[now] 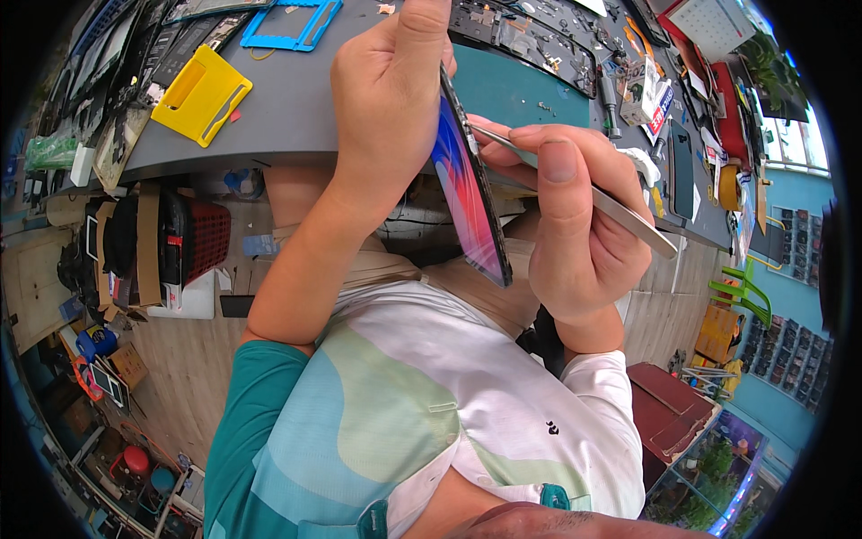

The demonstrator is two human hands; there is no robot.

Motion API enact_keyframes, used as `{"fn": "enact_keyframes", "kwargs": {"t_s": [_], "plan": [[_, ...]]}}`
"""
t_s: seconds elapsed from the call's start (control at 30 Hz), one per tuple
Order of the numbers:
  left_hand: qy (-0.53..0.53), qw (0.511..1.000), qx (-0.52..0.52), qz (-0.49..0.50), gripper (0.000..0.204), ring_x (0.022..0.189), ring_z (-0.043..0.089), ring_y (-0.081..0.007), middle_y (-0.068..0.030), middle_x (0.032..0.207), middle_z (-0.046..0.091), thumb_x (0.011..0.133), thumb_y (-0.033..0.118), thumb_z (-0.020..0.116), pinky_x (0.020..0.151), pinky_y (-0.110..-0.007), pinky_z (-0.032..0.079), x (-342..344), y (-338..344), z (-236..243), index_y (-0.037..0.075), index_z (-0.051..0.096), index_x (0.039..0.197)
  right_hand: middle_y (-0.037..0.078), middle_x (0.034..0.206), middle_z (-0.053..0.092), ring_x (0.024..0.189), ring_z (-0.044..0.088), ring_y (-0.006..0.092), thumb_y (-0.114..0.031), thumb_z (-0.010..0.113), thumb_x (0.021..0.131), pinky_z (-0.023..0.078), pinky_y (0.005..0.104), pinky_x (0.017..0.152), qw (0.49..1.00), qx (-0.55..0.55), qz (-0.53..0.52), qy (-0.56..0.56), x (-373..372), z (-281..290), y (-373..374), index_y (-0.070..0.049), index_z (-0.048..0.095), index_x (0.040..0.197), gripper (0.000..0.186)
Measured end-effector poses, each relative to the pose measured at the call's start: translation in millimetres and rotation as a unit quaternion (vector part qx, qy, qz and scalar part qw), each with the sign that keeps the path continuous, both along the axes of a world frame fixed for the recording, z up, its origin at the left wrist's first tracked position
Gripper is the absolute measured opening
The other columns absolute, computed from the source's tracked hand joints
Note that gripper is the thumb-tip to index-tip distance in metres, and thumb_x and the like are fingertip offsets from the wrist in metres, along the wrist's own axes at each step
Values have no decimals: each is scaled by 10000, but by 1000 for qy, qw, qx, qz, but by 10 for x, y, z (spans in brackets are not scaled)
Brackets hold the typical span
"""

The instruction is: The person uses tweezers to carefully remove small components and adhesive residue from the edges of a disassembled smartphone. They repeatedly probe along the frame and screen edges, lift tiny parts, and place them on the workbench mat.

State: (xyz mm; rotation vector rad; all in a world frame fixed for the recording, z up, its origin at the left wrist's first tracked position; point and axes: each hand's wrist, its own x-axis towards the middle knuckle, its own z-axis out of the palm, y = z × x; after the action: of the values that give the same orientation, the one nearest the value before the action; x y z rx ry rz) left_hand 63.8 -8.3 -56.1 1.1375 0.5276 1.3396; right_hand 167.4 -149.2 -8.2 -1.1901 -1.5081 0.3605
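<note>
My left hand (388, 99) is closed around the upper end of a phone (469, 193), holding it tilted on edge above the front of the desk. The screen is lit in blue, red and pink, and the phone's dark side edge faces my right hand. In my right hand (584, 216) is a pair of metal tweezers (624, 218), pinched between thumb and fingers. Their tips meet the phone's side edge near its upper part; whether they grip anything there is too small to tell. The back of the phone is mostly hidden.
Beyond my hands lies a teal mat (516, 85) on the grey desk (296, 108), with an opened device frame (525, 45) on it. A yellow plastic holder (202, 96) and a blue one (292, 24) lie left. A screwdriver (610, 103) and a dark phone (681, 171) lie right.
</note>
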Motion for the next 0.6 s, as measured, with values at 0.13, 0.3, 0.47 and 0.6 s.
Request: {"fn": "enact_keyframes", "kwargs": {"t_s": [0.13,0.3,0.47,0.6], "plan": [[-3,1000,-2,5,566,560,410,-74,22,610,463,1148,361,525,540,-250,322,7,-11,6,72,541,661,201,1065,738,925,756,253,-78,532,1109,629,372,870,1000,-5,-6,-9,-10,21,-1,104,673,1132,231],[2,1000,-12,-5,565,553,398,-64,31,611,462,1147,364,528,526,-243,305,6,-25,12,81,536,658,209,1047,747,921,749,242,-69,550,1100,610,358,862,999,15,-13,-50,-17,56,-9,103,681,1130,218],[16,1000,-24,-7,570,544,384,-60,39,604,453,1145,368,531,516,-245,293,-14,-36,35,92,523,647,208,1039,746,933,745,240,-69,550,1099,604,359,873,998,6,-21,-63,-26,87,-13,101,683,1128,218],[11,999,-30,0,572,542,380,-60,41,602,450,1143,368,536,513,-249,290,9,-43,51,94,518,642,202,1030,739,938,747,244,-74,539,1107,612,367,879,1000,-6,-21,-18,-43,50,-21,104,678,1133,227]]}}
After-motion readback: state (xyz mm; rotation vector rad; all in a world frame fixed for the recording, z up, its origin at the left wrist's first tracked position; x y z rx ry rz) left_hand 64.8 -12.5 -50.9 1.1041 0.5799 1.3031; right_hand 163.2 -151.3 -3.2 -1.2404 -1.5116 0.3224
